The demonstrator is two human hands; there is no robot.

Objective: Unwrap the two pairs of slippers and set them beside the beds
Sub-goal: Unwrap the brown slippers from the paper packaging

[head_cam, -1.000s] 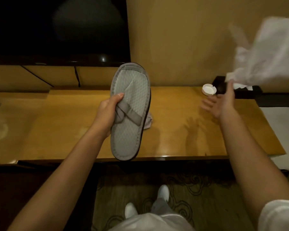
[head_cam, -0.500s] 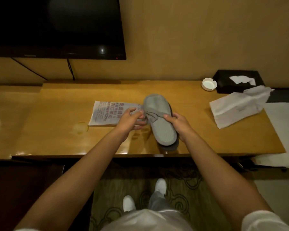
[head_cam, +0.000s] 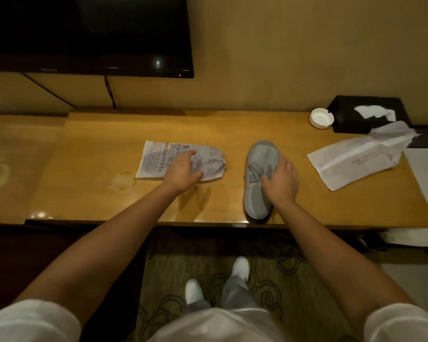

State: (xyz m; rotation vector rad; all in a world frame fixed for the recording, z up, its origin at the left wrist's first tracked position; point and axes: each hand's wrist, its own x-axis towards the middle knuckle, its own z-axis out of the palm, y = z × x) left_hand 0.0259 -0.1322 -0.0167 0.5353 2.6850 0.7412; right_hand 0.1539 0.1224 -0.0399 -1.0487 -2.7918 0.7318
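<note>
The left hand (head_cam: 181,172) covers the middle of the wrapped pair (head_cam: 209,160); its print is too blurred to read. The right hand (head_cam: 280,180) hides the slipper (head_cam: 258,169) strap's right part. The frame crops the television (head_cam: 84,33).

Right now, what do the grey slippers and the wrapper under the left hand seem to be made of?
Slippers: likely soft grey woven fabric, matte, with a visible mesh texture and a dark sole edge. Wrapper: probably thin white paper or non-woven film, printed, wrinkled and slightly see-through at its rounded end. Left hand rests open on it.
</note>
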